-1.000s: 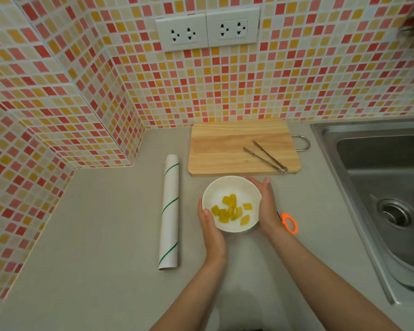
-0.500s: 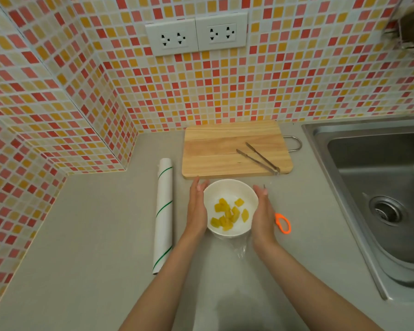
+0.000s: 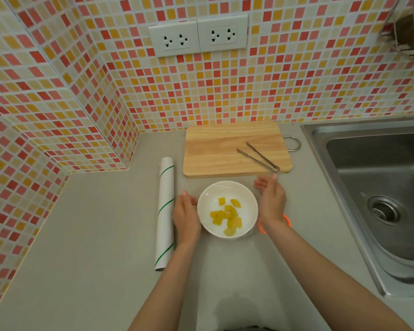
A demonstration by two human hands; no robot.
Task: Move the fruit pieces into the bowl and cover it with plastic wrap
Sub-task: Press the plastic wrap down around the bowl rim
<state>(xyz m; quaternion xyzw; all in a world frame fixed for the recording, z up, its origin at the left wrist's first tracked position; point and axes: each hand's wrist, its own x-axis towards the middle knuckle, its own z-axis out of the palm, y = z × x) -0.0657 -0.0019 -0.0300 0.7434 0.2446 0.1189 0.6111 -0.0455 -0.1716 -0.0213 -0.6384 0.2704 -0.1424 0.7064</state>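
A white bowl (image 3: 209, 202) stands on the grey counter in front of the cutting board, with several yellow fruit pieces (image 3: 228, 216) inside. A thin clear film faintly shows over and around the bowl; I cannot tell where its edges lie. My left hand (image 3: 186, 215) lies against the bowl's left side, fingers curved downward at the rim. My right hand (image 3: 271, 199) hovers just right of the bowl, fingers stretched out and a little apart from the rim. The plastic wrap roll (image 3: 165, 211), white with green stripes, lies lengthwise left of my left hand.
A wooden cutting board (image 3: 220, 151) lies behind the bowl with metal tongs (image 3: 258, 156) on its right part. Orange-handled scissors (image 3: 287, 221) are partly hidden under my right wrist. A steel sink (image 3: 380, 187) fills the right side. Tiled walls close the back and left.
Both hands have slid around the bowl's sides: the left moved back toward me along the left rim, the right drew away from the right rim. The bowl stayed in place.
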